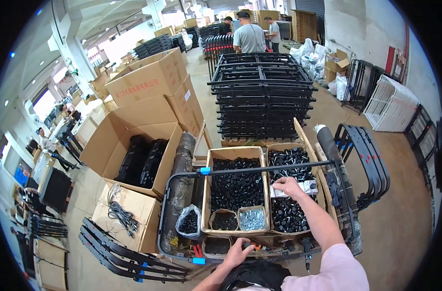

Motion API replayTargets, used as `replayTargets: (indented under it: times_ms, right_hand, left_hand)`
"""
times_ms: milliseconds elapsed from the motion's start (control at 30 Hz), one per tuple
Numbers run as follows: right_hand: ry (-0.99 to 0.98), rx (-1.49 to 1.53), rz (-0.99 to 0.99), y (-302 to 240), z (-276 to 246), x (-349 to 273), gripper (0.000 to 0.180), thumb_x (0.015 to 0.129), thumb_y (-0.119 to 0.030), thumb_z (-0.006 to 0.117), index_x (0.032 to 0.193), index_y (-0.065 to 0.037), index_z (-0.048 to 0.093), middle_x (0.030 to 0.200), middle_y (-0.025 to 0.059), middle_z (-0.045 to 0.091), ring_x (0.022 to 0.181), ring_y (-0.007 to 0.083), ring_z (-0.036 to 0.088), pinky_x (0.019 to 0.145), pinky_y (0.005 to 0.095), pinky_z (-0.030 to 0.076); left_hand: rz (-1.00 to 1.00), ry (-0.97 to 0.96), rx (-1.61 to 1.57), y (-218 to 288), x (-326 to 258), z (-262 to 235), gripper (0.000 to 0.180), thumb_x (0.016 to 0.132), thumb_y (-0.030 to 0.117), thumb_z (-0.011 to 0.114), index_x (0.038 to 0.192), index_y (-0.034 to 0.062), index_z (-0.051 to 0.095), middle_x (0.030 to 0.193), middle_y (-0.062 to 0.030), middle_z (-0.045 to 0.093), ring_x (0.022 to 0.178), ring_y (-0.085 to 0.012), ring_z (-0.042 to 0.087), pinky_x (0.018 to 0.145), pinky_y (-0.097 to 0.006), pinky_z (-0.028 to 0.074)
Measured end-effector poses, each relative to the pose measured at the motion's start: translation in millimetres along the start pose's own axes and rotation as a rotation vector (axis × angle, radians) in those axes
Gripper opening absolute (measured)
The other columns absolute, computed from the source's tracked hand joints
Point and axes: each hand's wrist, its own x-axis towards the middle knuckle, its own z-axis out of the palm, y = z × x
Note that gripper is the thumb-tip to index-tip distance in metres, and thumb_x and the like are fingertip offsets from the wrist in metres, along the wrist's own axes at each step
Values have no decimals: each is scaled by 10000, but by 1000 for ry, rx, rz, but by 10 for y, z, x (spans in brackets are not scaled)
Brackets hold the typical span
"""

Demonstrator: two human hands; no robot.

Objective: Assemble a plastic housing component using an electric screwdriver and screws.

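My right hand (289, 186) reaches over the right cardboard box (303, 145) of black round plastic parts, fingers pinched on a small white packet (308, 186) lying on the parts. My left hand (239, 252) rests on the near rail of the black metal frame (260, 169) that surrounds the boxes, close to a small tub of black pieces (216, 246). The middle box (234, 186) holds many black caps, a small tub of black bits (224, 220) and a tub of silver screws (252, 219).
A clear bag of black parts (188, 221) lies left of the boxes. An open carton with black cables (121, 211) and a larger carton of black parts (143, 162) stand left. Stacked black frames (262, 94) sit ahead; curved black frames (366, 162) lean right. People stand far ahead.
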Motion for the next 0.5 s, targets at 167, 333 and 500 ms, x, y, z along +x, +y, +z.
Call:
replayTargets:
  times_ms: [167,333,500]
  right_hand:
    - [128,-129,-187,236,-232,663,335,900,-34,727,1231,21,703,1206,166,756,1056,245,738,937,377,580]
    - [53,-520,-417,-388,-240,804,331,911,-113,647,1233,-66,705,1235,174,708,1186,383,649,1034,462,514]
    - [-77,-764,-478,-390,-173,1131,311,883,-52,615,1172,-46,729,1192,183,721,1160,373,666,1011,458,536]
  left_hand:
    - [49,3,90,122,-40,284,385,1000,292,717,1312,69,679,1212,-150,734,1125,-271,705,980,-368,535]
    - [-73,75,40,331,-260,452,441,997,267,712,1390,85,633,1258,-167,726,1153,-286,712,967,-383,549]
    - [-73,25,76,359,-267,395,414,990,254,714,1363,90,640,1266,-157,717,1152,-338,701,956,-394,547]
